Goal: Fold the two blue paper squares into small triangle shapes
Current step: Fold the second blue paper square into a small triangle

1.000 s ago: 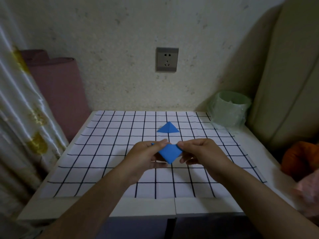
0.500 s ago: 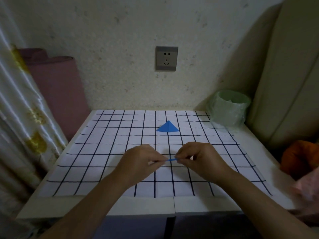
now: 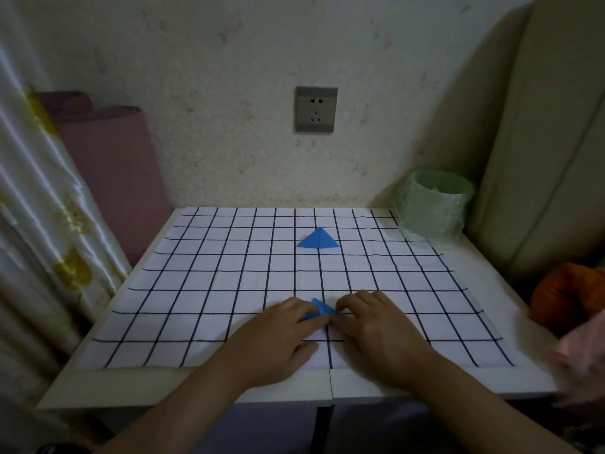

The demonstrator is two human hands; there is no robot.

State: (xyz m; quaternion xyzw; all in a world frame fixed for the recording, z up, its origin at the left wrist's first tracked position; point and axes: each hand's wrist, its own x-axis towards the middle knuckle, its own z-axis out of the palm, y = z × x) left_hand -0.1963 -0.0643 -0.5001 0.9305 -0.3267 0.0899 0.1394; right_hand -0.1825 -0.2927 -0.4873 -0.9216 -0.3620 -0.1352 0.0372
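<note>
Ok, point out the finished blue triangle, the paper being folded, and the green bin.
finished blue triangle (image 3: 318, 239), head view, centre of its face
paper being folded (image 3: 319, 309), head view, exposed flap between hands
green bin (image 3: 435, 204), head view, front wall

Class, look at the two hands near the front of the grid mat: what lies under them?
A blue paper piece shows between the left hand and right hand, pressed on the grid mat. Its remainder is covered.
</note>
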